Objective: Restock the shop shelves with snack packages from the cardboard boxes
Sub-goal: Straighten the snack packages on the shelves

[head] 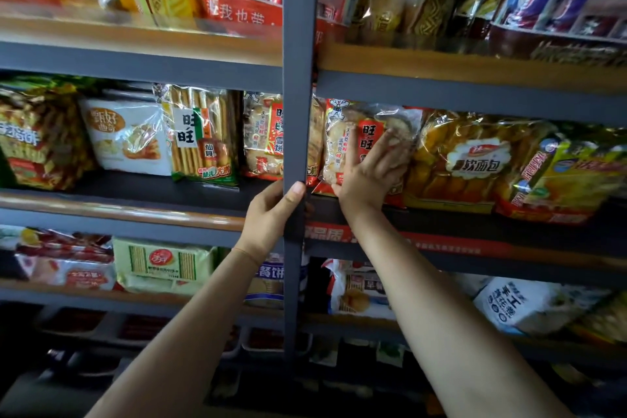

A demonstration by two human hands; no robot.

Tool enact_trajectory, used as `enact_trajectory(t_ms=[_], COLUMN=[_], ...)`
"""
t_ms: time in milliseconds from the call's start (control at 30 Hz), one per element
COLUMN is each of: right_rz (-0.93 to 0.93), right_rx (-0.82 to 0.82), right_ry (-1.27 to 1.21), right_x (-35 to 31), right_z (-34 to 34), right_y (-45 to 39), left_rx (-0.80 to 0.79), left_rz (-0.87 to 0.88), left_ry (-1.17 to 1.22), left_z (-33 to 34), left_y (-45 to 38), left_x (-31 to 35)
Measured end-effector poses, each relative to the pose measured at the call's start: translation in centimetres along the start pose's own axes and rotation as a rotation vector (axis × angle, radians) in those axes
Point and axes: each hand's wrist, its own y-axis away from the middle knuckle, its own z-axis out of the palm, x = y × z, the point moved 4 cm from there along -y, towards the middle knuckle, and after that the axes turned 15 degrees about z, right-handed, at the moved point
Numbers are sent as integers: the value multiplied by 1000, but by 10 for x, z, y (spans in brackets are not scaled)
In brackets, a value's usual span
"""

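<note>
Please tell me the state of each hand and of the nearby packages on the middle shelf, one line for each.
left hand: grips the grey shelf post, thumb in front.
right hand: fingers straight, pressing flat on the rice cracker bag.
rice cracker bag: upright on the shelf, sealed.
soft bread bag: upright, sealed, untouched.

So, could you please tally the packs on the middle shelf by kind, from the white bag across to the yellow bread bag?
White cookie bag: 1
Green-edged cracker-stick pack: 1
Red rice-cracker packs: 2
Yellow bread bag: 1
Total: 5
</note>
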Motion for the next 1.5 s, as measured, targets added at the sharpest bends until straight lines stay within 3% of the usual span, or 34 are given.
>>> enact_trajectory(t_ms=[133, 267, 467, 667, 833, 1033, 1167, 1300, 1367, 1500], right_rz=[-19, -130, -113, -127, -74, -126, -140, -171, -290, -524], right_rx=[2, -35, -121, -93, -72, -203, -167, 247, 251, 80], right_ry=[33, 49, -34, -43, -37, -24, -237, -673, -874, -993], right_x=[2, 7, 0, 2, -2, 3, 22, 29, 16, -46], right_z=[8, 13, 14, 11, 13, 5, -19, -60, -79, -90], right_y=[-5, -9, -6, -7, -8, -8, 4, 48, 84, 139], left_rx=[-10, 118, -54, -95, -6, -41, -56, 149, 266, 397], left_rz=[-87, -277, -439, -407, -384, -399, -405, -289, -224, -146], left_ry=[14, 163, 204, 251, 285, 232, 89, 36, -5, -196], left_z=[-2, -27, -26, -17, -23, -24, -40, -70, -91, -132], left_y=[-4, -33, -67, -81, -81, -75, -68, -64, -61, -60], left_x=[3, 3, -16, -31, -40, -31, -19, -4, 4, 12])
